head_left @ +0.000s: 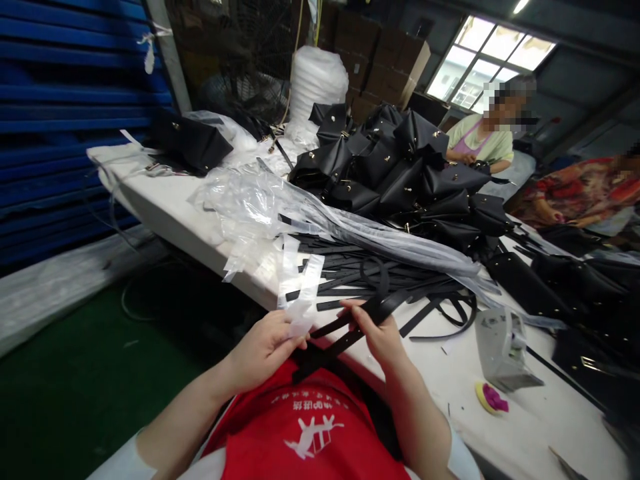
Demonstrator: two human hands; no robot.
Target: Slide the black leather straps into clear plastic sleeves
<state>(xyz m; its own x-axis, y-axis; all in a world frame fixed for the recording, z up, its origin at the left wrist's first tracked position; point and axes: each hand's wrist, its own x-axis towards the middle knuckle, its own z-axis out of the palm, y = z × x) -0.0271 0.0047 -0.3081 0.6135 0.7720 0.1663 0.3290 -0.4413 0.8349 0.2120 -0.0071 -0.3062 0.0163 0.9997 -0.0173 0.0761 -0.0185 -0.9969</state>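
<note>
My left hand (267, 350) is closed on a thin white translucent plastic sleeve (303, 317) at the table's near edge. Close beside it, my right hand (377, 333) grips a folded black strap (345, 343), whose loop rises above the fingers and whose ends hang toward my red apron (320, 433). The strap's lower end passes near my left fingertips; whether they touch it I cannot tell. Just beyond both hands lies a spread of loose black straps (340, 273). A long bundle of plastic-wrapped straps (390, 243) rests across them.
Black handbags (380, 160) are heaped at the back of the white table (160, 200), with clear plastic bags (245, 200) to their left. At right stand a cut white container (505, 350) and a yellow tape roll (490, 398). Two people work across the table.
</note>
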